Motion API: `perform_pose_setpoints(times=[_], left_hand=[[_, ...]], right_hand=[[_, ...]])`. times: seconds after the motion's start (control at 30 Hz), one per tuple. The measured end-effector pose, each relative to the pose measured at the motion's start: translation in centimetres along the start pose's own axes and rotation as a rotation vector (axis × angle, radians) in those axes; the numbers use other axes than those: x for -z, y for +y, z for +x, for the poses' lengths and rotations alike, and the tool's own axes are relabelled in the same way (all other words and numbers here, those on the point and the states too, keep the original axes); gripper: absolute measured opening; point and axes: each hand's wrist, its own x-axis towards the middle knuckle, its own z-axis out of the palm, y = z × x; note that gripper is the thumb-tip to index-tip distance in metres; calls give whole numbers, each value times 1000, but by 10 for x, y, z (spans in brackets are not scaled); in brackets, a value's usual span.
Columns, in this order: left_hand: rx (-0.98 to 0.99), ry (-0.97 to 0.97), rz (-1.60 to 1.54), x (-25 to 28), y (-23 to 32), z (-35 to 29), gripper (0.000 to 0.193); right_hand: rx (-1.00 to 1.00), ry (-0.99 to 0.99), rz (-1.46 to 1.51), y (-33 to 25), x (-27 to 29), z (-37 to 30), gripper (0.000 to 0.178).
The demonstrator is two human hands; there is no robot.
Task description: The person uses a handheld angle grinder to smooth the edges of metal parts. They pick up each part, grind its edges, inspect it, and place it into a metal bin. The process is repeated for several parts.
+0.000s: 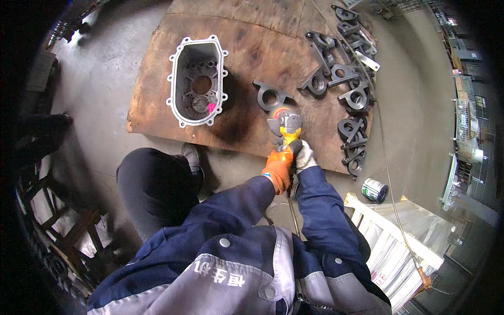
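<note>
Wooden table: the broad board (152,89) bears all the metal parts, probably so that they lie in easy reach of someone at its near edge.
Pale crate: the slatted crate (396,228) stands at the near right, off the table.
Metal housing: the deep housing (202,100) sits at the left with its open side up; its wide rim likely makes it stable.
Loose brackets: dark brackets (346,79) lie in a loose line along the right edge, perhaps to leave working room in the middle.
Grinder: the yellow and grey grinder (289,126) points away from the body, its blurred red disc (282,111) aimed at the single bracket.
Left hand: the orange-gloved hand (278,165) is curled closed round the grinder's handle, seemingly for control.
Right hand: the white-gloved hand (305,157) closes on it from the right, apparently for steadiness; its fingertips are partly hidden.
Single bracket: this bracket (260,97) lies flat just far of the disc; I cannot tell whether they touch.
</note>
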Motion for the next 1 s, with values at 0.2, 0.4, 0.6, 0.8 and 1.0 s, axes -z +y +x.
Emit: perform_pose_setpoints(times=[0.2, 0.4, 0.6, 0.8, 1.0], left_hand=[[31, 330, -72, 12, 32, 9, 46], [-87, 233, -349, 23, 43, 33, 44], [-20, 338, -115, 19, 45, 25, 43], [101, 354, -109, 13, 45, 6, 54], [203, 308, -9, 10, 35, 4, 70]], right_hand=[[-130, 156, 249, 21, -14, 45, 50], [-145, -139, 363, 9, -21, 88, 47], [-161, 72, 399, 20, -12, 67, 47], [-99, -168, 510, 33, 2, 45, 45], [-63, -120, 502, 34, 11, 33, 45]])
